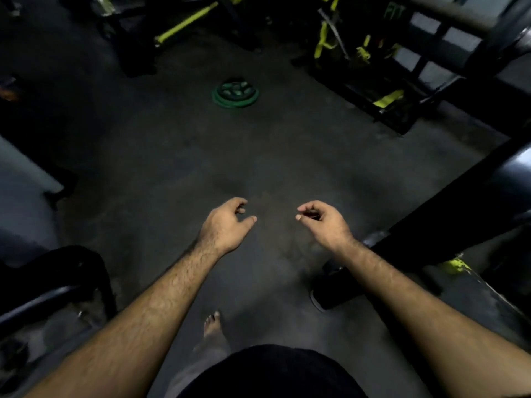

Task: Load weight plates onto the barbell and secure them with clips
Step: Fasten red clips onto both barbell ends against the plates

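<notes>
Two loosely curled, empty hands, left hand (227, 225) and right hand (324, 224), hover well short of stacked green plates (235, 92).

Single head view, looking steeply down over floor (178, 156).

The floor (178, 156) is dark and matte, dimly lit, with a paler worn patch in the middle. On it, far and near the centre, lies a short stack of green plates (235, 92) — flat, one on another. Black frames (382, 90) with yellow-green parts stand on it at far right. A dark upright's base (370, 245) meets the floor at near right. A bare foot (212, 326) rests on it nearest of all.
</notes>
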